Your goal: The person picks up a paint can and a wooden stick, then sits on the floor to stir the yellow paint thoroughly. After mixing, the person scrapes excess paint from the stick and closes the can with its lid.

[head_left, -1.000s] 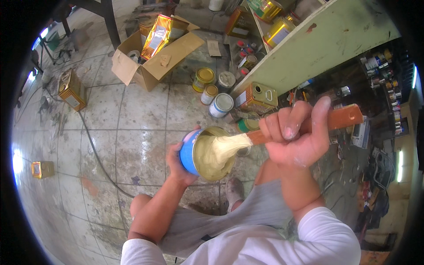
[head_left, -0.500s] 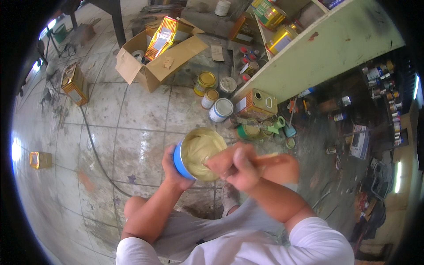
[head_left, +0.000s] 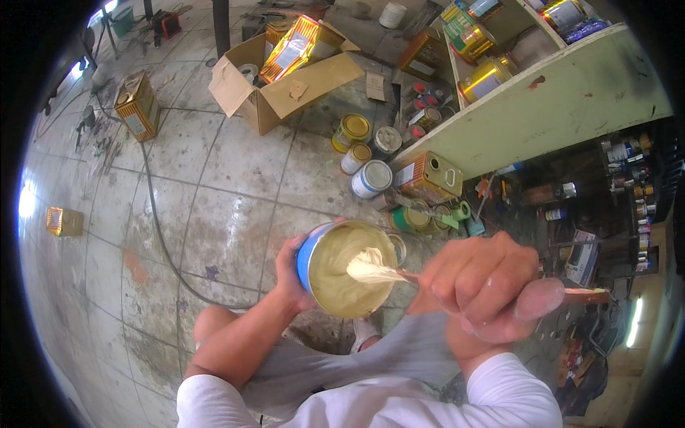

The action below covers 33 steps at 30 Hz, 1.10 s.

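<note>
A round tin (head_left: 307,260) with a blue outside is tilted, its mouth facing me, and holds thick beige-green paste (head_left: 342,285). My left hand (head_left: 291,274) grips its left side, fingers wrapped round the wall. In my right hand (head_left: 492,289), closed in a fist, is a flat orange-brown spatula (head_left: 589,294). Its narrow end points left over the tin's mouth and carries a lump of pale cream paste (head_left: 369,265). Most of the spatula is hidden by the fist.
An open cardboard box (head_left: 314,85) with shiny packaging stands ahead. Several paint cans (head_left: 371,178) and a rectangular tin (head_left: 428,177) stand by the pale green cabinet (head_left: 542,100). A hose (head_left: 160,235) crosses the tiled floor on the left; more cans lie on the right.
My right hand has moved right and up, lifting the spatula's end out of the paste with a pale lump on it. The tin has shifted slightly right.
</note>
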### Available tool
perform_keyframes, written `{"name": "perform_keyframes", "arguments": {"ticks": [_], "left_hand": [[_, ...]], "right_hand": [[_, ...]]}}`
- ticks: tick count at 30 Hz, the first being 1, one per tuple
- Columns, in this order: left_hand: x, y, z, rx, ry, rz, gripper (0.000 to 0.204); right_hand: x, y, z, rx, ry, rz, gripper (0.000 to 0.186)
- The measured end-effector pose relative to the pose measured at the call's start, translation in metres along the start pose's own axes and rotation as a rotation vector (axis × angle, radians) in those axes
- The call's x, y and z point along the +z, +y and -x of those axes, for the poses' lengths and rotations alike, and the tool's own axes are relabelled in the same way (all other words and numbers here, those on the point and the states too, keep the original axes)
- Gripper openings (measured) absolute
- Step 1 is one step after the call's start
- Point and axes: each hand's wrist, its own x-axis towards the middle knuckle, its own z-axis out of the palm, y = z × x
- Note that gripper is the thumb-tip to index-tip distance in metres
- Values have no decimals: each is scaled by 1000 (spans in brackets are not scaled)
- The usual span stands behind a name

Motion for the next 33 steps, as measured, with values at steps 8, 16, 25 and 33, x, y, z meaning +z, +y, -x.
{"name": "perform_keyframes", "arguments": {"ticks": [8, 16, 25, 33], "left_hand": [[-7, 1, -2, -18, 24, -55, 78], [-19, 17, -3, 69, 119, -42, 75], [-16, 25, -12, 58, 227, -113, 74], [-15, 24, -4, -48, 65, -40, 75]], "right_hand": [[-16, 78, 3, 146, 1, 242, 68], [-5, 124, 24, 63, 62, -422, 64], [-28, 91, 15, 132, 13, -489, 68], [-38, 70, -22, 149, -83, -28, 68]]}}
